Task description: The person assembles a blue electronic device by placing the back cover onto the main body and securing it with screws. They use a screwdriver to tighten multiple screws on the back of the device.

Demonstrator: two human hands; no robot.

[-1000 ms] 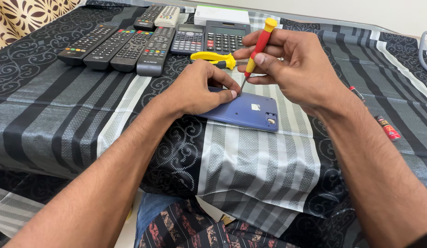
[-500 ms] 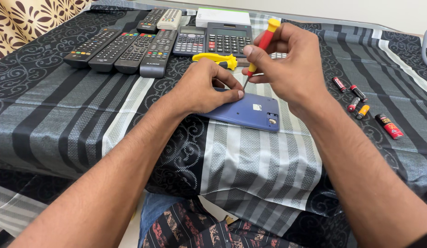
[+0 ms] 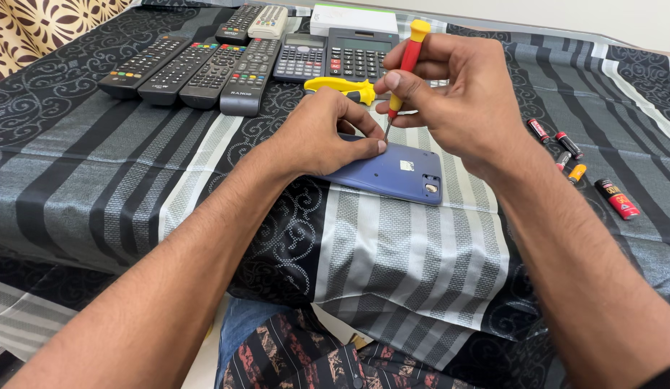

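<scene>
A flat blue device (image 3: 396, 176) lies back side up on the striped cloth. My left hand (image 3: 320, 137) presses down on its left end, thumb tip beside the screwdriver's tip. My right hand (image 3: 457, 101) pinches a small red-and-yellow screwdriver (image 3: 403, 63), held nearly upright with its tip on the device's top edge. A yellow-handled tool (image 3: 342, 88) lies just behind my left hand.
Several black remotes (image 3: 198, 65) and two calculators (image 3: 335, 56) line the far side, with a white box (image 3: 353, 17) behind. Several small batteries (image 3: 572, 155) lie to the right. The cloth-covered table edge (image 3: 392, 317) drops off near me.
Both hands stay on the device and screwdriver. My fingers have shifted on the screwdriver's handle. The view has drifted slightly, bringing more batteries into sight.
</scene>
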